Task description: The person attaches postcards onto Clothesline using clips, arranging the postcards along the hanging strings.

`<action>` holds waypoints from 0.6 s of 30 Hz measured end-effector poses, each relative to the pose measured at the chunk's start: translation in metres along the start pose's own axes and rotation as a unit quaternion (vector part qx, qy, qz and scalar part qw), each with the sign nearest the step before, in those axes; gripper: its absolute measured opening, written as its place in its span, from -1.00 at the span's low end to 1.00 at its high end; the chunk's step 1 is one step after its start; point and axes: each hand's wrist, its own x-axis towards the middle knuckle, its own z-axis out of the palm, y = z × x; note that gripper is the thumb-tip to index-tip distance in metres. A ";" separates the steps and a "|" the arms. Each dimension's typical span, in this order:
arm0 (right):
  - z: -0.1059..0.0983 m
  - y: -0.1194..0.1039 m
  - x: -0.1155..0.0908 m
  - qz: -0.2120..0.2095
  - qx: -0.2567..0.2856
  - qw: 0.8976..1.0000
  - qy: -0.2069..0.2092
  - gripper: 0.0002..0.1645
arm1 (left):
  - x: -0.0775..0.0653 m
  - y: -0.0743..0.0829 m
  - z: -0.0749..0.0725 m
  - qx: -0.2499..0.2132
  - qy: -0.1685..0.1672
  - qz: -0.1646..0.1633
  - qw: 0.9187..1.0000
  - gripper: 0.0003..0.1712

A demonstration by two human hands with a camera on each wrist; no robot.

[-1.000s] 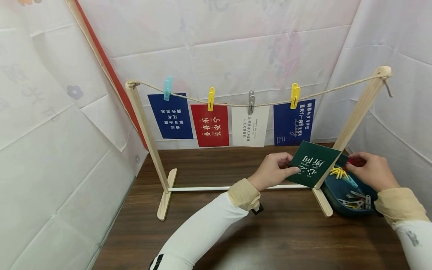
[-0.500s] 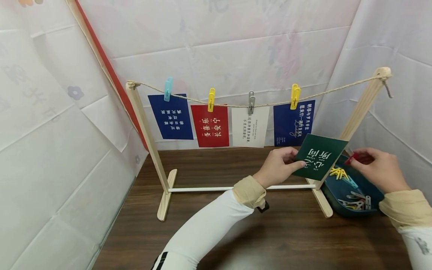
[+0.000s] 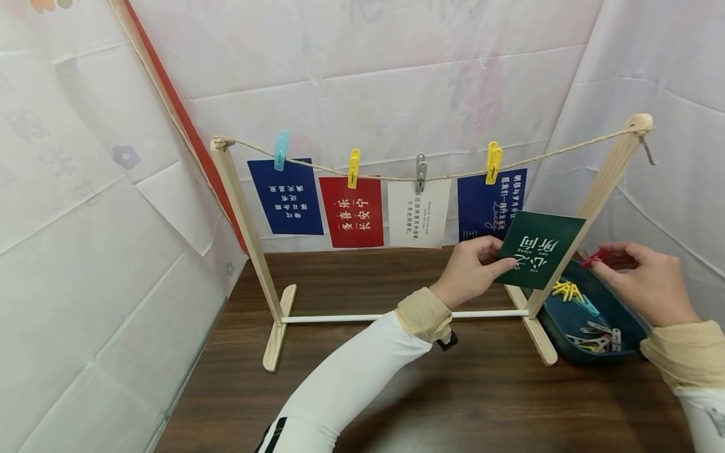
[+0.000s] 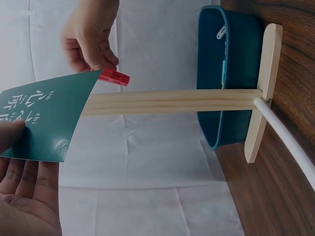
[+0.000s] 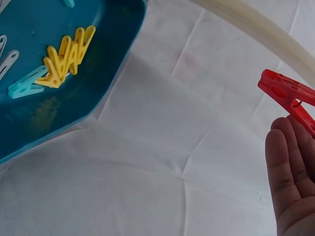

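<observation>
My left hand pinches a dark green card by its left edge, thumb on the printed face and fingers behind. White characters are printed on the card, which overlaps the right post in the head view. To its right, my right hand holds a red clothespin between thumb and fingers, above the teal bin. In the right wrist view the red clothespin juts past the fingertips. Above the green card runs a twine line; a yellow clothespin there holds a blue card, partly hidden by the green one.
A wooden stand carries the twine. Also clipped along it are a blue card, a red card and a white card. Behind the right post sits a teal bin with several clothespins. White cloth walls surround the table.
The right hand has risen out of the bin with the red clothespin. My left hand has moved the green card up and to the right, so it now covers part of the blue card.
</observation>
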 end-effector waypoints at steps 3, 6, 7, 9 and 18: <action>-0.001 -0.004 -0.003 -0.004 0.007 1.000 0.013 -0.60 | 0.002 0.001 0.001 -0.006 0.002 0.000 1.000 -0.87; -0.003 -0.006 -0.005 -0.014 0.010 0.999 0.030 -0.60 | 0.005 0.002 0.002 -0.009 0.003 -0.002 1.000 -0.86; -0.004 -0.008 -0.005 -0.020 0.015 0.999 0.036 -0.60 | 0.006 0.003 0.003 -0.009 0.004 -0.001 1.000 -0.86; -0.005 -0.011 -0.006 -0.027 0.020 0.998 0.045 -0.60 | 0.007 0.004 0.003 -0.006 0.006 0.000 1.000 -0.86; -0.012 -0.022 -0.009 -0.031 0.041 0.996 0.077 -0.63 | 0.014 0.010 0.004 -0.003 0.010 0.012 1.000 -0.85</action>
